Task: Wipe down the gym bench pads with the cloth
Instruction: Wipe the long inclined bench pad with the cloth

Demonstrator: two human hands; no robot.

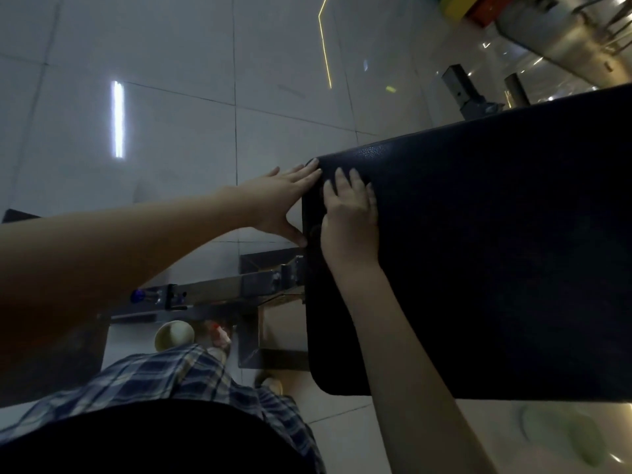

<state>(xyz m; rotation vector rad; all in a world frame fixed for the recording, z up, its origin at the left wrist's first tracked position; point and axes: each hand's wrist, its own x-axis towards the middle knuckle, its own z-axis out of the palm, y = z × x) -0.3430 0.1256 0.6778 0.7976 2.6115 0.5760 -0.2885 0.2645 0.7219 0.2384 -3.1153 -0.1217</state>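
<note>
**A:** Dark blue, grained like leather. Where does it sit?

**B:** The bench pad fills the right half of the view. Its short end points left, above a steel frame and a glossy tiled floor.

**A:** And the hands?

**B:** The left hand is at the pad's short end. Its fingers are straight and close together, with the tips at the far corner. The thumb is spread wide and touches the end edge lower down. It grips nothing.

**A:** The other one?

**B:** The right hand lies palm-down on top of the pad, just beside that same end. Its fingers are straight, slightly apart and pressed flat on the surface.

**A:** Where is the cloth?

**B:** I cannot tell. The light is dim, and anything dark under the right palm blends into the pad.

**A:** Anything below?

**B:** A pale cup stands on the floor under the frame, near the person's plaid garment.
</note>
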